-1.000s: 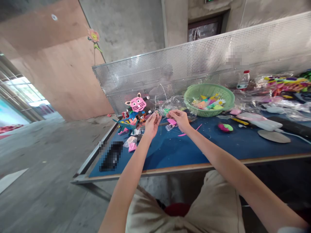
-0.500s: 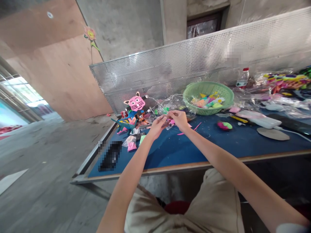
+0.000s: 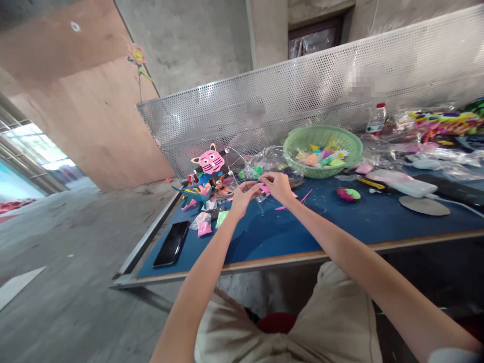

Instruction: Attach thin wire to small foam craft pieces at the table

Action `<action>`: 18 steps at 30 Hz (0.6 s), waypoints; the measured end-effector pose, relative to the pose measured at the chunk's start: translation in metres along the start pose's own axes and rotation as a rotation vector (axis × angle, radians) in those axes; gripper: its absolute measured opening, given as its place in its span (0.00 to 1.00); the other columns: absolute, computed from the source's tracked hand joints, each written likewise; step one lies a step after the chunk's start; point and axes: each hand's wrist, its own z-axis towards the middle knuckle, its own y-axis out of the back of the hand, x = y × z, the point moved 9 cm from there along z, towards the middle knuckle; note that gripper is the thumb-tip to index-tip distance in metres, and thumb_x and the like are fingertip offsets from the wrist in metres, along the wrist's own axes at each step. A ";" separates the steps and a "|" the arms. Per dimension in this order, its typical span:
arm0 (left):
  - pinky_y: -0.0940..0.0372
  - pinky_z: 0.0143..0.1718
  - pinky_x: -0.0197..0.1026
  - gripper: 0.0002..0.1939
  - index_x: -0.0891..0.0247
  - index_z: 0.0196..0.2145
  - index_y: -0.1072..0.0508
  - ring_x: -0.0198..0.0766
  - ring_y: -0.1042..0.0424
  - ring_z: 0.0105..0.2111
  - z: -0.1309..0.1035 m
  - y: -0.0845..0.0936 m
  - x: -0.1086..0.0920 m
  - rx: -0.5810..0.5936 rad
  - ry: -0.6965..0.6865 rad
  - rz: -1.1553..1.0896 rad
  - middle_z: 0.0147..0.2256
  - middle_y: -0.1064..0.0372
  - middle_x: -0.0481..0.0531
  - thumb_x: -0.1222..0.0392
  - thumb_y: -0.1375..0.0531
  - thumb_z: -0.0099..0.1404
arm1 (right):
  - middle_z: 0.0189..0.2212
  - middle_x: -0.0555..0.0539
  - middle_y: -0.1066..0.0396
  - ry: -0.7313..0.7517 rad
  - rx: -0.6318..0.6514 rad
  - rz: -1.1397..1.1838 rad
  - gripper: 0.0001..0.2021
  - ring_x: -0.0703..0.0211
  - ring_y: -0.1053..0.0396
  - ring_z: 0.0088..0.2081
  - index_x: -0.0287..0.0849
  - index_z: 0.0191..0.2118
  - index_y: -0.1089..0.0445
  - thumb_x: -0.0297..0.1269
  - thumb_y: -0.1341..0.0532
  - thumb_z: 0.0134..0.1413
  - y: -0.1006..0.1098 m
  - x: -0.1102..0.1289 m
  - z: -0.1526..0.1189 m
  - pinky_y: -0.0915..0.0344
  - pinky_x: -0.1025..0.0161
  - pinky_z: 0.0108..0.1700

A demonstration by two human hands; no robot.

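Note:
Above the blue tabletop, my two hands meet over a small pink piece of what looks like modelling clay. My right hand pinches it from the right, fingertips curled down. My left hand is closed, thumb and fingers reaching to the left side of the piece; what lies between its fingertips is hidden. Thin pink strips lie just right of my right hand. Crumpled clear plastic sits behind both hands.
A pink cat-face figure and other clay models stand left. Nearer are bagged pink clay and a phone. A green basket holds colourful pieces; rightward are a yellow cutter, a bottle and a white device.
My hands have drawn slightly apart at the fingertips, and more of the pink piece shows between them. The view has shifted slightly.

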 end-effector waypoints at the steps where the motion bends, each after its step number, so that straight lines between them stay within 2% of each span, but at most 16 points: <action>1: 0.28 0.45 0.45 0.21 0.65 0.39 0.23 0.34 0.25 0.31 0.000 0.003 0.001 -0.024 0.017 0.009 0.33 0.26 0.50 0.51 0.26 0.51 | 0.30 0.47 0.19 -0.008 0.032 0.005 0.07 0.54 0.22 0.33 0.45 0.32 0.20 0.37 0.37 0.55 -0.003 -0.003 0.001 0.30 0.59 0.40; 3: 0.27 0.40 0.43 0.20 0.65 0.37 0.23 0.34 0.25 0.30 0.000 0.007 0.004 -0.043 0.062 -0.003 0.32 0.26 0.50 0.50 0.26 0.51 | 0.28 0.47 0.20 -0.051 0.073 0.060 0.06 0.54 0.22 0.31 0.44 0.32 0.21 0.37 0.36 0.54 -0.008 -0.010 0.001 0.29 0.60 0.37; 8: 0.27 0.33 0.40 0.19 0.63 0.38 0.24 0.34 0.24 0.27 -0.002 0.009 0.010 -0.074 0.138 -0.051 0.41 0.23 0.54 0.48 0.29 0.55 | 0.29 0.47 0.20 -0.113 0.069 0.263 0.06 0.53 0.21 0.32 0.43 0.32 0.23 0.40 0.34 0.51 -0.015 -0.018 0.000 0.27 0.59 0.36; 13: 0.26 0.35 0.41 0.16 0.65 0.37 0.22 0.35 0.22 0.29 -0.002 0.007 0.010 -0.082 0.141 -0.047 0.42 0.22 0.56 0.51 0.30 0.57 | 0.30 0.46 0.20 -0.185 0.080 0.408 0.09 0.52 0.21 0.33 0.43 0.32 0.23 0.43 0.30 0.47 -0.022 -0.026 -0.001 0.26 0.57 0.39; 18: 0.26 0.37 0.43 0.18 0.66 0.39 0.21 0.37 0.22 0.29 -0.002 0.006 0.014 -0.065 0.172 -0.035 0.40 0.22 0.58 0.49 0.31 0.58 | 0.31 0.46 0.19 -0.274 0.076 0.558 0.17 0.54 0.22 0.34 0.43 0.31 0.22 0.50 0.26 0.40 -0.025 -0.036 -0.001 0.25 0.56 0.43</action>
